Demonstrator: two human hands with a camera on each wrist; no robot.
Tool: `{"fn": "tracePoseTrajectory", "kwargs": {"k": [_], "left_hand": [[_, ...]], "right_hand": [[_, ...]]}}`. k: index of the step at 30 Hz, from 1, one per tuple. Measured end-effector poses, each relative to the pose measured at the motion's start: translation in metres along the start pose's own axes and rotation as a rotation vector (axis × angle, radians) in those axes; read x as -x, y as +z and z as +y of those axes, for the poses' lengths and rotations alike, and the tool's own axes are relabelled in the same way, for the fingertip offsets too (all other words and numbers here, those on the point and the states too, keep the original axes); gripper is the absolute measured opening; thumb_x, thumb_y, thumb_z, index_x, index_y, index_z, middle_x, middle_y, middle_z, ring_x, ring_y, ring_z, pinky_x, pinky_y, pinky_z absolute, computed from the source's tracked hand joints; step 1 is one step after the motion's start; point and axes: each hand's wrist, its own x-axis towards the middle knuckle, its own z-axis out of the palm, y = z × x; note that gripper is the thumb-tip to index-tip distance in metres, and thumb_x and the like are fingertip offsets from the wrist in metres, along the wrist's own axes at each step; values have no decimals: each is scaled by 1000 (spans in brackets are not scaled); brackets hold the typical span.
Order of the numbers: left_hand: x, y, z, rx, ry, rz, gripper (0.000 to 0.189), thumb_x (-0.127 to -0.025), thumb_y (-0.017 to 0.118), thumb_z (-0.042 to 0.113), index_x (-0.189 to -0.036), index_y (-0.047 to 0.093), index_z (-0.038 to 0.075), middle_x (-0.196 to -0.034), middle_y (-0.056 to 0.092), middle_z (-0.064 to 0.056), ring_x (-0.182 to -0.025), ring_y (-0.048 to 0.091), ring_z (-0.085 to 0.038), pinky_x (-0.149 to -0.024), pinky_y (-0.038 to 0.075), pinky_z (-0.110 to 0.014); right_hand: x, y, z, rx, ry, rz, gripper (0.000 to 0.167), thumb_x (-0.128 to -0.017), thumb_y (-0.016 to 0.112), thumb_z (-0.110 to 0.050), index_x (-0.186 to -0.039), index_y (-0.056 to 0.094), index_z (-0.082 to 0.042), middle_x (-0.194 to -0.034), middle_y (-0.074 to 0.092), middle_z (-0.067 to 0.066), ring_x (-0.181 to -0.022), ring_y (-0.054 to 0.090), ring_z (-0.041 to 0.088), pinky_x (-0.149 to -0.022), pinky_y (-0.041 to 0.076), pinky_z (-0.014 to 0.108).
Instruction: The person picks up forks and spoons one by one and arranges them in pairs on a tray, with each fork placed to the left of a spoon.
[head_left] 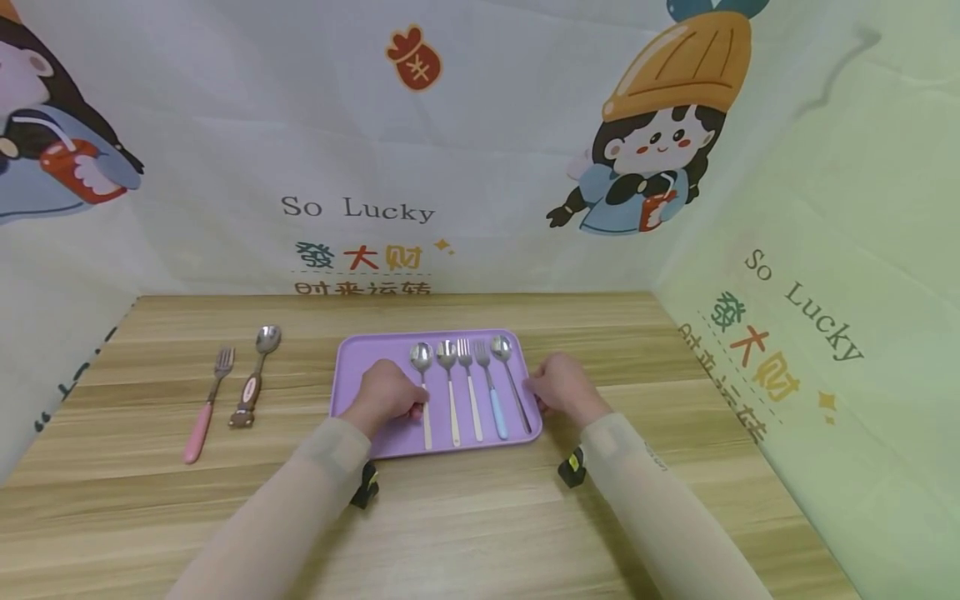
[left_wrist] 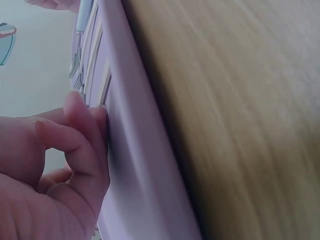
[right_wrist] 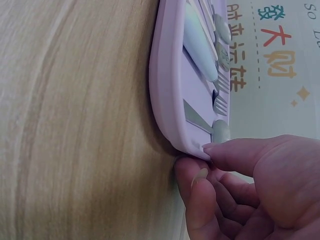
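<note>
On a purple tray [head_left: 360,350] several pieces of cutlery lie side by side. My left hand [head_left: 388,390] is over the tray's left half, thumb and forefinger pinching the pale handle of the leftmost spoon [head_left: 422,357]. To its right are another pale-handled spoon [head_left: 447,355], a pale-handled fork [head_left: 474,400], a blue-handled fork [head_left: 497,410] and an all-metal spoon [head_left: 513,379]. My right hand [head_left: 564,387] grips the tray's right rim; in the right wrist view its thumb [right_wrist: 235,152] rests on the rim with fingers beneath.
Left of the tray, a pink-handled fork [head_left: 199,429] and a brown spoon with a bear-shaped handle end [head_left: 250,392] lie on the wooden table [head_left: 465,525]. A printed cloth [head_left: 495,150] hangs behind the table and along its sides.
</note>
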Motion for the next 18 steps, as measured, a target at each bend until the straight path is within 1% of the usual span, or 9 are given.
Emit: {"fn": "tracePoseTrajectory", "kwargs": {"k": [4,12,18], "left_hand": [[0,1,0,15,6,0,32,-94,79,16,-63,73,13,-53,64,5,-54,54,-9,-63,41,-25],[0,0,1,42,-5,-13,30,-96,77,15,-66,75,10,-54,65,4,-52,54,-8,-61,42,-23],[1,-1,1,57,-22,-47,31,-96,76,15,-66,75,10,-53,64,4,-49,54,-6,-58,43,-22]], "right_hand": [[0,0,1,-2,-2,6,20,-106,69,-15,-95,77,0,-83,76,11,-71,72,19,-62,60,26],[-1,0,2,-2,-3,7,21,-106,69,-16,-92,76,-1,-83,76,11,-71,72,19,-62,60,25],[0,0,2,5,-4,4,22,-106,69,-17,-93,76,-2,-84,76,10,-73,72,19,-63,60,26]]}}
